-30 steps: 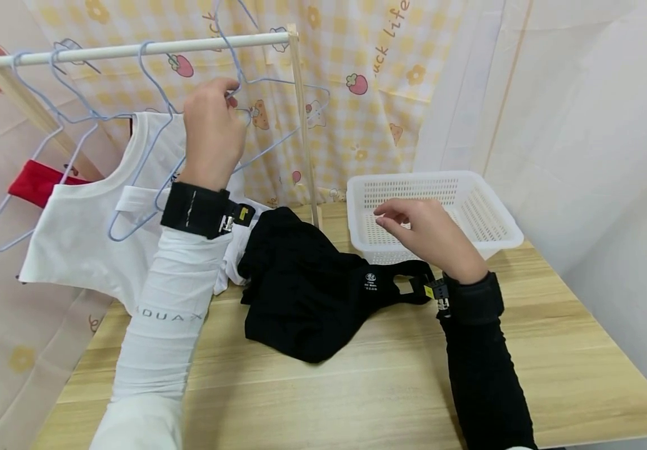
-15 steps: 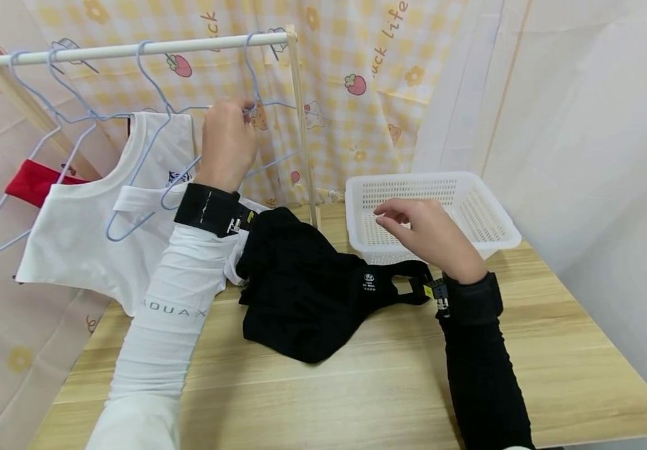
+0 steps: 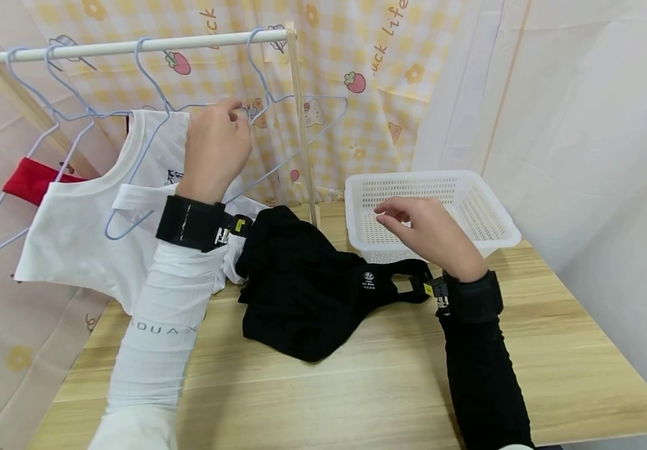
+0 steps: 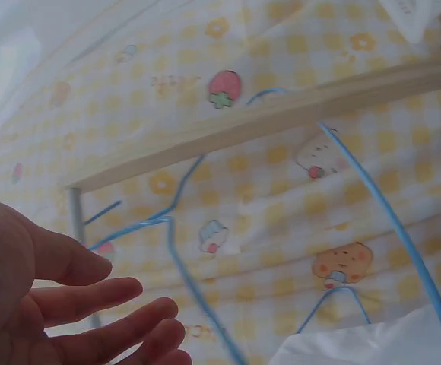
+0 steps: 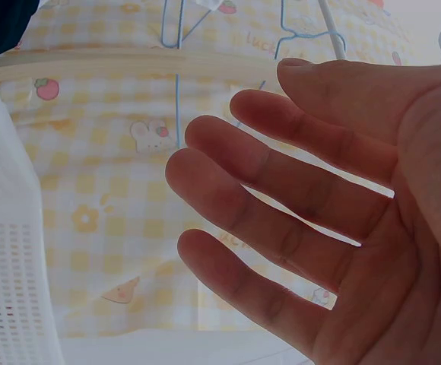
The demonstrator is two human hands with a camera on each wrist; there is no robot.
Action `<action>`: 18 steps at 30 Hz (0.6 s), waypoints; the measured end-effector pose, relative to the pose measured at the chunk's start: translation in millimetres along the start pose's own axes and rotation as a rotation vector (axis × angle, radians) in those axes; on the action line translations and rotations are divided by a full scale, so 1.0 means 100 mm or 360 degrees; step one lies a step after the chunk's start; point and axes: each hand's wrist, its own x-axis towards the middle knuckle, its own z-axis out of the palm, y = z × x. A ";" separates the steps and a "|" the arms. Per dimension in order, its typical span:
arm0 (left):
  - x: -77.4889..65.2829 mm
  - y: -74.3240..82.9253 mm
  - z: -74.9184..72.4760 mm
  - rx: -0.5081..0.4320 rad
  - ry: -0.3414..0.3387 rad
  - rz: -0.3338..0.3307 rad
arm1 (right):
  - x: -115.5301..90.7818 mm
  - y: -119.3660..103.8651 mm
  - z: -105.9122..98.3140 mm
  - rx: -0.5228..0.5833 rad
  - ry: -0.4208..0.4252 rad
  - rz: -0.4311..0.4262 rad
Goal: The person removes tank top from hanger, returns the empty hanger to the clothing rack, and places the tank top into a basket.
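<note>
My left hand [image 3: 219,150] is beside a blue wire hanger [image 3: 267,94] that hangs by its hook near the right end of the rack's bar. In the left wrist view its fingers [image 4: 91,300] are loosely bent and apart from that hanger's wire. My right hand [image 3: 432,234] hovers in front of the white basket [image 3: 432,247], its fingers relaxed and holding nothing. Below and between the hands, a black garment [image 3: 306,294] with straps and a small white printed label lies on the table.
The rack's bar [image 3: 98,51] carries several more blue hangers, with a white sleeveless top [image 3: 92,231] and a red cloth [image 3: 33,181] on the left. White fabric [image 3: 235,255] lies partly under the black garment. A patterned curtain [image 3: 385,81] hangs behind the wooden table [image 3: 312,400].
My left hand hung the hanger's hook over the bar, lowering it, then let go and drew back slightly left. My right hand has stayed in place.
</note>
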 end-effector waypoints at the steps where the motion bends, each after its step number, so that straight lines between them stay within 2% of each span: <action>1: -0.05 0.01 -0.02 -0.0028 0.0025 0.0014 | 0.00 0.00 0.00 -0.0003 0.0001 -0.0002; 6: -0.32 0.05 -0.03 -0.0206 0.0203 0.0141 | 0.02 0.02 0.03 0.0011 0.0006 -0.0024; 12: -0.65 0.05 0.05 -0.0384 0.0325 0.0151 | 0.03 0.05 0.04 0.0012 0.0011 -0.0033; 18: -0.95 -0.02 0.13 -0.0526 0.0379 0.0173 | 0.05 0.05 0.05 0.0015 -0.0004 -0.0021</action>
